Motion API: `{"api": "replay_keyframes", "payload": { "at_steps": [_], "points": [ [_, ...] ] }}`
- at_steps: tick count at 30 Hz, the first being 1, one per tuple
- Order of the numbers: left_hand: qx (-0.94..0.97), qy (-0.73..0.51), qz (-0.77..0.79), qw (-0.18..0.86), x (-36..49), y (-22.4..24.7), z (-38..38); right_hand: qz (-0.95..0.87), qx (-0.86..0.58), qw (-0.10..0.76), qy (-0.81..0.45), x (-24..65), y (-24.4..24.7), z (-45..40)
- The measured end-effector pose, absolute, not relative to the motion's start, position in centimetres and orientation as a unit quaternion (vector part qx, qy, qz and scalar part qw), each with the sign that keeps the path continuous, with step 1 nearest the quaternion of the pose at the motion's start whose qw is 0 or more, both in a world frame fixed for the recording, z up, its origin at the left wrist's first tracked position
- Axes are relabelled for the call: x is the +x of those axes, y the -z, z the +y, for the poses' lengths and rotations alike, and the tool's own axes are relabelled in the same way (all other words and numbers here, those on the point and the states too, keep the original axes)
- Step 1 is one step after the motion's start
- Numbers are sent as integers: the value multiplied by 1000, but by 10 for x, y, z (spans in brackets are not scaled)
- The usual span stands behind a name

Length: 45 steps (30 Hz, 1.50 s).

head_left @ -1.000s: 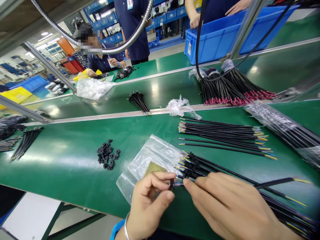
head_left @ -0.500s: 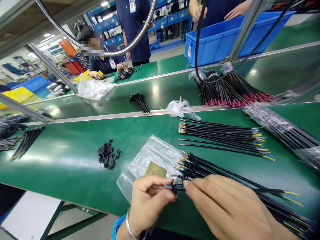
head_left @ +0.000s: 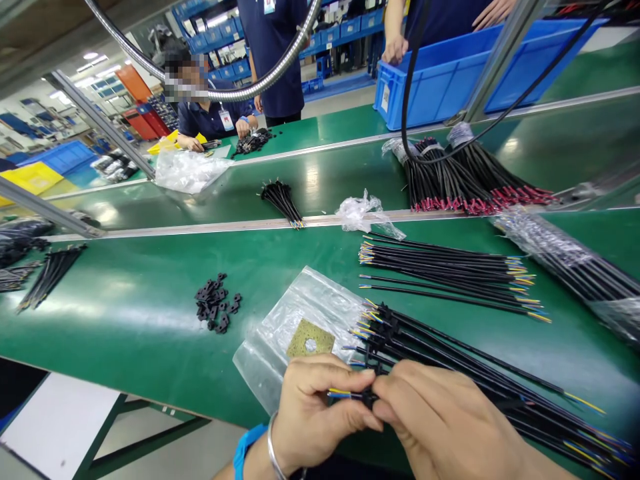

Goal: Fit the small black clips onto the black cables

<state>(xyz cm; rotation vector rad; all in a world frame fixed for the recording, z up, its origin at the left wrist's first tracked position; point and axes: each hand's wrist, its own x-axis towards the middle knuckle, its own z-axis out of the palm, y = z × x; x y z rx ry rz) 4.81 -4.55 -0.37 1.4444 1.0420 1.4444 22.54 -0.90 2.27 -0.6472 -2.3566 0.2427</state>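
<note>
Across a workshop, a green worktable (head_left: 150, 280) fills the near scene, with a co-worker (head_left: 215, 120) in dark blue at far left and a blue crate (head_left: 435, 80) at far right. At the near edge, the left hand (head_left: 320, 413) pinches a small black fitting (head_left: 369, 398) between thumb and index finger, on a black cable (head_left: 356, 396) whose yellow and blue wires (head_left: 340, 393) point left. The right hand (head_left: 445, 413) meets it from the right, fingers pressed together on the cable beside the fitting. Just beyond lie more black cables (head_left: 450, 348) and a clear plastic bag (head_left: 270, 340); farther left sits a pile of black parts (head_left: 215, 303)
</note>
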Motion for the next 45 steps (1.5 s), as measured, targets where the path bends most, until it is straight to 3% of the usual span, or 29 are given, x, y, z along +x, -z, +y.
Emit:
{"api": "replay_keyframes", "payload": {
  "at_steps": [6, 13, 19, 21, 25, 29, 32, 35, 40, 45],
  "points": [
    [510, -596, 408, 468, 54, 4, -41, -911, -244, 312, -111, 229, -34, 1],
    [550, -568, 430, 436, 55, 1, -36, -911, -242, 304, -136, 232, -36, -2],
    [495, -510, 485, 509, 30, 1, -38, -913, -304, 228, -147, 248, -34, 14],
    [466, -523, 544, 462, 5, 1, -41, -909, -351, 188, -121, 258, -30, 25],
    [437, -492, 707, 258, -60, 3, -55, -903, -409, 87, -105, 269, -19, 43],
    [424, -320, 843, 86, -123, 6, -69, -901, -417, 44, -115, 265, -16, 46],
    [429, -161, 887, 46, -157, 12, -73, -902, -415, 39, -109, 260, -20, 44],
    [435, -88, 895, 51, -174, 19, -73, -896, -431, 14, -109, 262, -25, 44],
    [429, -92, 897, 60, -177, 30, -68, -879, -455, 64, -124, 275, -21, 62],
    [528, -151, 836, 3, -166, 27, -59, -879, -463, 111, 15, 278, 18, 89]
  ]
}}
